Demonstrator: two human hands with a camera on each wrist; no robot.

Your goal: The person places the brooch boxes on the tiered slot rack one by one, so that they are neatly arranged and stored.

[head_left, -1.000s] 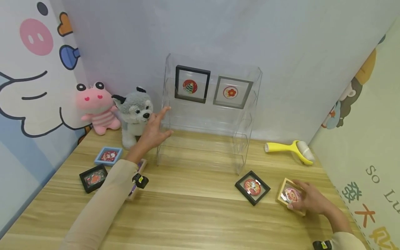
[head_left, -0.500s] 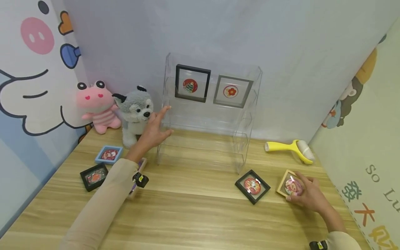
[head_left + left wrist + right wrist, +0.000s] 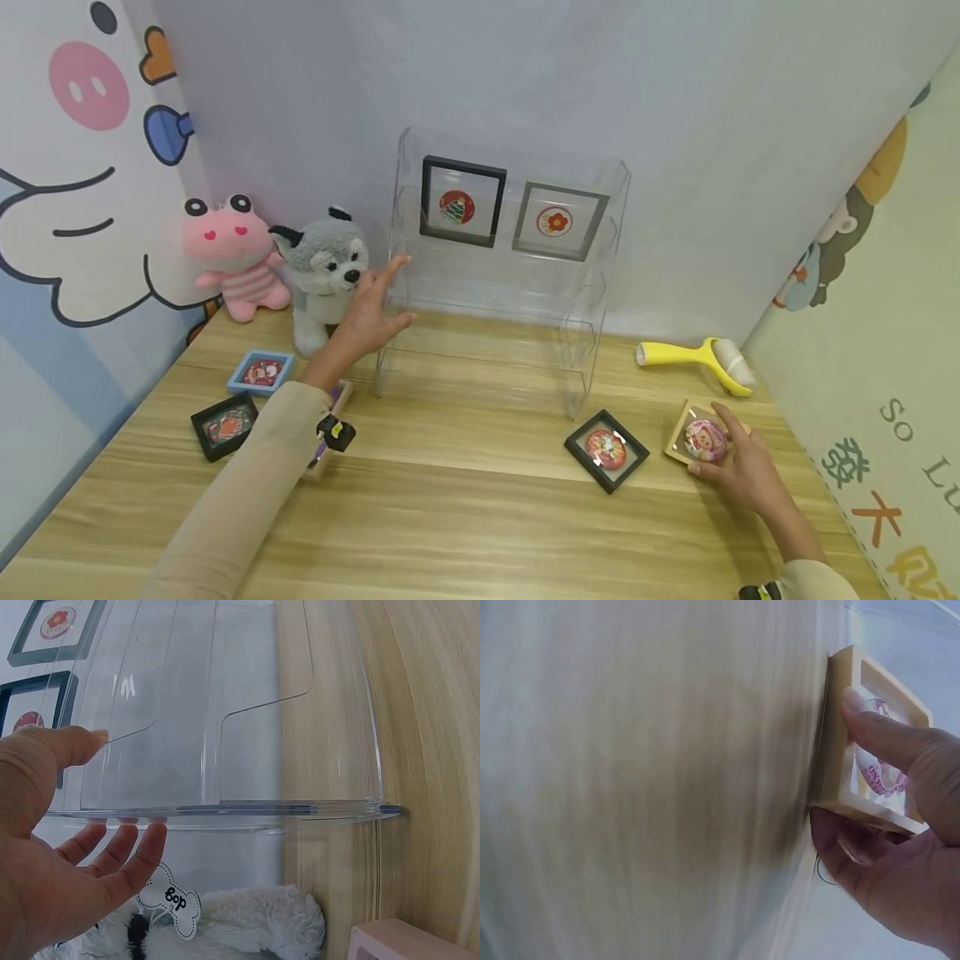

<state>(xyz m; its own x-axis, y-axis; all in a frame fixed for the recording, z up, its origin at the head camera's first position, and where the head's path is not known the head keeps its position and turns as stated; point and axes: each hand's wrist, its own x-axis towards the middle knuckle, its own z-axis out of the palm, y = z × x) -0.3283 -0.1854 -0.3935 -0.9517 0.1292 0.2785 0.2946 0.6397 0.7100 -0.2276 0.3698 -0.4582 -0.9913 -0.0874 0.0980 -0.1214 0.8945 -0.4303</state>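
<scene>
In the head view my right hand [image 3: 738,471] grips a light wooden square display frame [image 3: 682,429] with a round pink picture inside. Its thumb [image 3: 881,731] lies over the frame's front while the other fingers curl at a lower edge, close over the table. My left hand [image 3: 365,315] is at the left side of a clear acrylic tiered rack [image 3: 487,329]. There the fingertips [image 3: 156,825] touch the side panel, with the thumb spread apart from them. High on the rack stand a black frame [image 3: 425,196] with a tree picture and a grey frame [image 3: 522,218] with a red flower.
A black frame [image 3: 626,475] lies before the rack's right corner. Left of my forearm lie a blue frame [image 3: 242,385] and another black frame [image 3: 206,442]; a purple-and-pink one [image 3: 342,398] is partly hidden. A grey plush dog [image 3: 322,258], pink plush toy [image 3: 232,267] and yellow-handled roller [image 3: 675,354] stand around.
My right hand has moved slightly away from the near edge, and the wooden frame has turned in its grip. The left hand has stayed at the rack.
</scene>
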